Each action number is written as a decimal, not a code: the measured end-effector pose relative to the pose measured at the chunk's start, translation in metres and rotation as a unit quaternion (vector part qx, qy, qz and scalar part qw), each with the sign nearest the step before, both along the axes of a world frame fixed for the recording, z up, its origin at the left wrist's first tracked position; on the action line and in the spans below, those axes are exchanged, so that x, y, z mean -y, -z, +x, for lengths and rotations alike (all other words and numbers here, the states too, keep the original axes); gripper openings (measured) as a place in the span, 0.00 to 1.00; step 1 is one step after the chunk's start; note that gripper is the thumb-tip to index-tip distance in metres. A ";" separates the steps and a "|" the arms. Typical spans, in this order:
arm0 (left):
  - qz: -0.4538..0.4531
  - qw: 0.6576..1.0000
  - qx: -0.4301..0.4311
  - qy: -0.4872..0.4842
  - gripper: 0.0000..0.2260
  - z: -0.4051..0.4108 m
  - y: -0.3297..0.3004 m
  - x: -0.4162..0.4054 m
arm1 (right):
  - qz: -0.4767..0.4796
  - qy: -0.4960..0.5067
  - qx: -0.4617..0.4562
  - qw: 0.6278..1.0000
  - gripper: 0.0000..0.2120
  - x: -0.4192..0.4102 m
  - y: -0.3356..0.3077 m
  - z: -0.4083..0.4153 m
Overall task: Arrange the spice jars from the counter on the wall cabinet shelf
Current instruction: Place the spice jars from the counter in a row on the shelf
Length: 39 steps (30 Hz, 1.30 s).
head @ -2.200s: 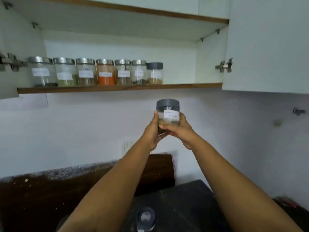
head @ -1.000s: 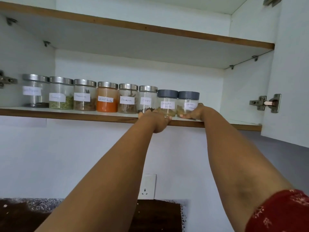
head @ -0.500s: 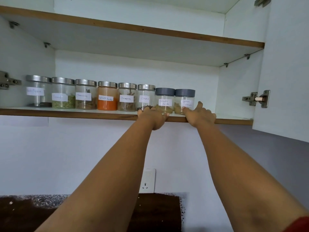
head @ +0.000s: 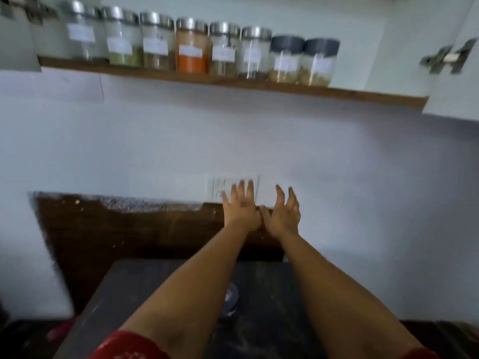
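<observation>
Several labelled spice jars stand in a row on the wall cabinet shelf (head: 363,95). The orange-filled jar (head: 192,46) is mid-row, and two grey-lidded jars (head: 286,59) (head: 319,62) end the row on the right. My left hand (head: 239,207) and my right hand (head: 282,212) hang side by side well below the shelf, in front of the wall, fingers spread and holding nothing. One more grey-lidded jar (head: 230,299) stands on the dark counter (head: 264,301), partly hidden between my forearms. The picture is blurred by motion.
An open cabinet door (head: 456,94) with a metal hinge (head: 447,57) hangs at the right. A white switch plate (head: 217,187) sits on the wall behind my left hand. A dark brown backsplash panel (head: 124,234) runs behind the counter.
Both hands have left the shelf edge and dropped down in front of the wall, empty. The second grey-lidded jar stays on the shelf. The view has tilted downward.
</observation>
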<state>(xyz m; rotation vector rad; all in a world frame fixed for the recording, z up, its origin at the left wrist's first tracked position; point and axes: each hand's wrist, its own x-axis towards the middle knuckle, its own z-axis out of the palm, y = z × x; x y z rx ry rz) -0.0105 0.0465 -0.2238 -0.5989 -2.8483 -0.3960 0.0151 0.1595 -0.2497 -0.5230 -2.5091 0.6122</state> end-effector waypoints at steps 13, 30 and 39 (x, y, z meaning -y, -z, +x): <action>0.082 0.932 0.320 -0.147 0.36 0.044 0.195 0.137 | -0.134 -0.080 0.314 0.936 0.59 0.095 0.183 0.027; 0.580 0.572 0.537 -0.221 0.31 0.063 0.221 0.163 | -0.482 -0.020 0.083 0.872 0.24 0.119 0.161 0.022; 0.654 0.383 0.644 -0.109 0.27 0.066 0.170 0.148 | -0.703 -0.103 0.094 0.698 0.17 0.109 0.123 0.045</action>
